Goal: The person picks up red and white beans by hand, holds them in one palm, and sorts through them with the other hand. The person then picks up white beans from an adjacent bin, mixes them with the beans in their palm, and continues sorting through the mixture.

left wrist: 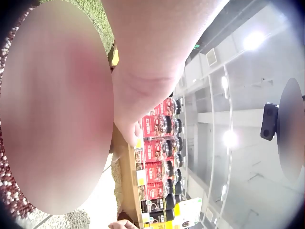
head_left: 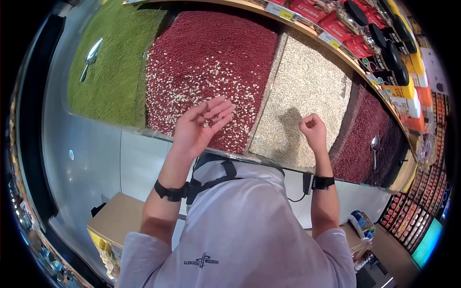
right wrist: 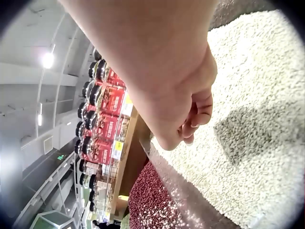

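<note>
My left hand (head_left: 196,128) is over the small red beans (head_left: 211,33), palm up with its fingers loosely extended. White grains lie scattered across the near part of those beans. To the right, my right hand (head_left: 314,131) is above the bin of white grains (head_left: 307,67), and its shadow falls on them. Its fingers are curled in, with the thumb against them. In the right wrist view the curled fingers (right wrist: 202,112) show over the white grains; the inside of the fist is hidden. A large blurred patch covers much of the left wrist view.
Green beans (head_left: 120,53) with a metal scoop (head_left: 91,57) fill the left bin. Dark red beans (head_left: 357,129) with another scoop (head_left: 375,144) lie at right. Clear dividers separate the bins. A shelf of red-labelled jars (head_left: 331,24) runs along the back.
</note>
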Motion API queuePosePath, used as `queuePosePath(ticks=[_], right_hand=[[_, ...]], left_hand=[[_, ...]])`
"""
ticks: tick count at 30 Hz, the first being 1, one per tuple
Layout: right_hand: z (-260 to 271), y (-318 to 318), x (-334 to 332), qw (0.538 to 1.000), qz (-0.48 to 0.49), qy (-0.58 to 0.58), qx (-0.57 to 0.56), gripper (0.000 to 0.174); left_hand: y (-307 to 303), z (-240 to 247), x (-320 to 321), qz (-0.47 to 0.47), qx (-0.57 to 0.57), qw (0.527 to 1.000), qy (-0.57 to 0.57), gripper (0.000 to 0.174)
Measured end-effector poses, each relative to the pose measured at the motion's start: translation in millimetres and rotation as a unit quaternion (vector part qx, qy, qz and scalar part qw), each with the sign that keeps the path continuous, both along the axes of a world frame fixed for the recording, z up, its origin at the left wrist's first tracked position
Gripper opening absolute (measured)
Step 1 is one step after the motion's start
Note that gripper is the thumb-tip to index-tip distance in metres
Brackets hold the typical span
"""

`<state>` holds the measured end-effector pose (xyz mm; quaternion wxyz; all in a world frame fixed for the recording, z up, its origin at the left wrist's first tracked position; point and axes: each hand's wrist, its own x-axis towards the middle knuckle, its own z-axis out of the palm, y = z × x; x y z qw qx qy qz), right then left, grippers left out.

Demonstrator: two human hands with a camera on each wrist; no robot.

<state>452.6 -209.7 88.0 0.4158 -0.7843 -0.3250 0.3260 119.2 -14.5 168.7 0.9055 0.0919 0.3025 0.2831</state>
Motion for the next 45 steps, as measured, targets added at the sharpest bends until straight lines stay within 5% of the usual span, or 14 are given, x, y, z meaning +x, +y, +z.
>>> queuePosePath(ticks=[22,27,32,38,42,45], right_hand=[[5.8,-28.0,-20.1,0.997,-0.073,-0.028,0.005,0.007],[16.9,-33.0,-3.6,0.995,-0.079,-0.055,-0.032,0.008],[34.7,-57.2,17.6,0.975,-0.201,0.051,0.081,0.018],[38.2,-122.4,46.5,0.917,-0.35,0.046,0.186,0.03],[28.9,-156.2,33.6,0.961,-0.255,0.089,0.053,0.025],[10.1,-174.4,20.0,0.956,-0.271,0.107,0.04,0.024]], left_hand=[[2.6,-4.6,-22.2,0.017,0.037,0.993,0.11,0.045],[5.6,-21.2,-36.7,0.009,0.009,0.999,0.039,0.036],[5.5,-13.4,-30.0,0.003,0.013,0.997,0.072,0.035],[0.8,-13.4,-10.7,-0.013,0.006,0.997,0.078,0.032],[-9.8,-11.9,16.2,-0.002,0.011,0.989,0.148,0.027],[-17.9,-0.8,41.8,0.001,-0.037,0.989,0.146,0.025]])
